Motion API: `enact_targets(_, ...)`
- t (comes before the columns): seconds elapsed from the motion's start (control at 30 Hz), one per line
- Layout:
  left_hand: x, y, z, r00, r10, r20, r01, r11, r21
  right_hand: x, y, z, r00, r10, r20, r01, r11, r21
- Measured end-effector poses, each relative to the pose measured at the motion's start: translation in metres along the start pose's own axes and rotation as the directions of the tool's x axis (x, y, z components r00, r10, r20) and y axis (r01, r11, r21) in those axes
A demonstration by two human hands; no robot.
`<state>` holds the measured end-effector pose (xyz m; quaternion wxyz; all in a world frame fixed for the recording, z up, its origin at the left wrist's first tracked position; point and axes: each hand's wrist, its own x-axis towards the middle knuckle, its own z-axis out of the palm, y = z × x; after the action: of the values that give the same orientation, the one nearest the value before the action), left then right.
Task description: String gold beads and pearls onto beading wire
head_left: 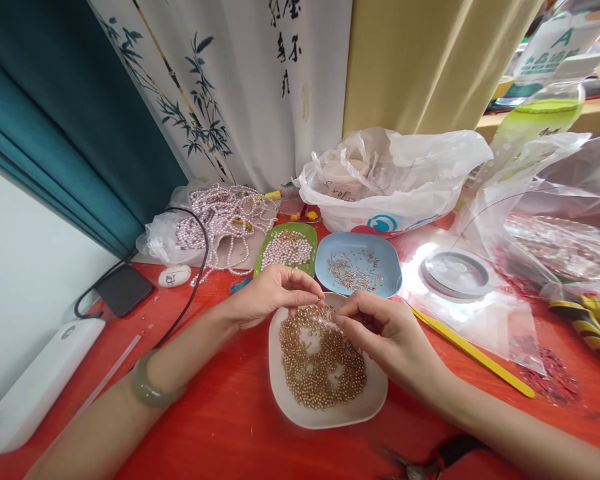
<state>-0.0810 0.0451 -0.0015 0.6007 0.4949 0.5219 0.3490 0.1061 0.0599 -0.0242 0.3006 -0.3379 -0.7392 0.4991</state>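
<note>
A white dish (290,400) full of small gold beads (320,363) sits on the red table (220,427) in front of me. Both hands hover over its far rim with fingertips nearly touching. My left hand (273,293), a ring on one finger and a green bangle (147,387) on the wrist, pinches something tiny. My right hand (380,330) also pinches, holding what looks like a thin pin or bead; I cannot make it out.
Behind the dish stand a green plate of pale pearls (287,248) and a blue plate of metal pins (357,270). Pearl strands in a bag (220,220), plastic bags (395,173), a thread spool (457,273), a yellow stick (473,353), pliers (587,327), a phone (124,289) and a white box (35,387) surround them.
</note>
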Motion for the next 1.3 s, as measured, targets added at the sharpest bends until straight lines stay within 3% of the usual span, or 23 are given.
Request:
enact_targets(0.83, -0.0018, 0.0003, 0.0007, 0.999, -0.005, 0.036, 0.003, 0.999, 0.046, 0.0011, 0.0023, -0.0003, 1.0, -0.024, 0.019, 0.025, 0.997, -0.07)
enact_targets(1.3, -0.0036, 0.0033, 0.0039, 0.995, 0.097, -0.008, -0.091, 0.956, 0.277, 0.0012, 0.0033, 0.0002, 1.0, -0.022, 0.022, 0.024, 0.995, -0.098)
